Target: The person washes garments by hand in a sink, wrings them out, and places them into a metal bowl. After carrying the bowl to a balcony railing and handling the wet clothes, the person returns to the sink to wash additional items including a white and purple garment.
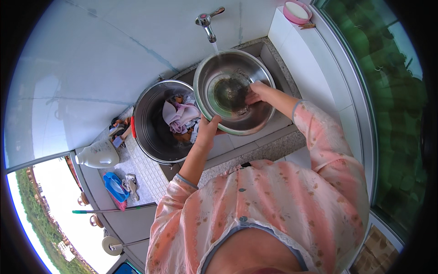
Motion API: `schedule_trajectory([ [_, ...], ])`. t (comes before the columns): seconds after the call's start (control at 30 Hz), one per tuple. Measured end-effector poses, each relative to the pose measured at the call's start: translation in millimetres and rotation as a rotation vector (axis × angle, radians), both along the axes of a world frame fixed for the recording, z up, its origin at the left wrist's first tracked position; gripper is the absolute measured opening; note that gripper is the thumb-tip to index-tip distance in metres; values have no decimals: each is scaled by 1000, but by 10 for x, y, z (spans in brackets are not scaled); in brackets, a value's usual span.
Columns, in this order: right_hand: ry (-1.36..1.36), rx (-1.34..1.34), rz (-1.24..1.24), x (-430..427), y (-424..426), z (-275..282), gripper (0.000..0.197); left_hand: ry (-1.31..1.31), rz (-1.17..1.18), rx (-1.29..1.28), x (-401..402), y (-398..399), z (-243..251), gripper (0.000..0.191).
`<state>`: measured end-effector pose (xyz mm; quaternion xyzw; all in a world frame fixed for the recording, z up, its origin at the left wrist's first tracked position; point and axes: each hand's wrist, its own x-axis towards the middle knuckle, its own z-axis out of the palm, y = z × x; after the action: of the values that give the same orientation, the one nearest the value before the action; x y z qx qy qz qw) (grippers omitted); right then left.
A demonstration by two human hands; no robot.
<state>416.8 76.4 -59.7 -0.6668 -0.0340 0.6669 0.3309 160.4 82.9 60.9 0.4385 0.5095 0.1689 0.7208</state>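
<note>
My left hand point(209, 129) grips the near rim of a stainless steel basin point(263, 118), which is tilted under a chrome tap point(205, 23). Water point(215, 47) runs from the spout toward the basin's far rim, and some moves in the bottom. Inside the basin my right hand point(256, 93) reaches down at the right wall, its fingers blurred; whether they touch the metal I cannot tell. Left of the basin, partly behind it, a large metal bucket point(150, 113) with a red handle grip point(133, 127) holds wet clothes point(181, 114), among them a pale pink piece.
A granite-edged sink point(251, 145) lies beneath the basin. On the ribbed washboard counter point(150, 174) side stand a white detergent jug point(99, 154), a blue plastic tray point(116, 186) and brushes point(118, 138). A pink dish point(297, 12) sits on the ledge beside green window glass point(386, 113).
</note>
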Motion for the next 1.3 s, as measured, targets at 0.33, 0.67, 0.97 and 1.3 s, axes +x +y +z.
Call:
schedule_trajectory([
  [0.33,-571,911,779,-1081,349,544,29,-19,71,-113,115,48,-107,23],
  [0.67,-1276,524,804,347,232,608,30,-30,12,-107,484,-98,77,27],
  [0.97,-586,1207,748,-62,-658,759,17,5,51,-37,894,-539,417,41],
  [1.3,-904,596,-15,887,-2232,578,18,652,-296,791,737,-1426,455,87],
])
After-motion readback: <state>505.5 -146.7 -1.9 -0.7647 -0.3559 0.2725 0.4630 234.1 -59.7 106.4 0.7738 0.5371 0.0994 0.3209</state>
